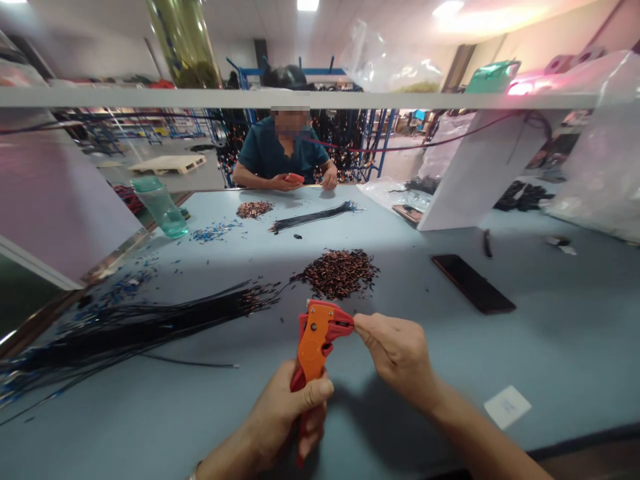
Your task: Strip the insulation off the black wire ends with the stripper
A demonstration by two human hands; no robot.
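Observation:
My left hand [300,407] is closed around the handles of an orange and red wire stripper [316,343], held upright above the table with its jaws pointing right. My right hand [400,353] is closed in a pinch, thumb and fingertips right at the tip of those jaws. Whatever sits between these fingertips is too small and hidden to make out. Just beyond the tool lies a heap of short black and copper-coloured wire offcuts [343,273]. To the left a bundle of long black wires [165,323] stretches across the table, and one loose wire [195,362] lies in front of it.
Across the table [400,273] sits a co-worker [283,150] holding a red tool [294,178], behind a smaller wire bundle [315,217] and copper offcuts [254,209]. A phone [473,283] and white paper [507,407] lie right. A green bottle [160,207] stands left; a shelf [320,100] spans overhead.

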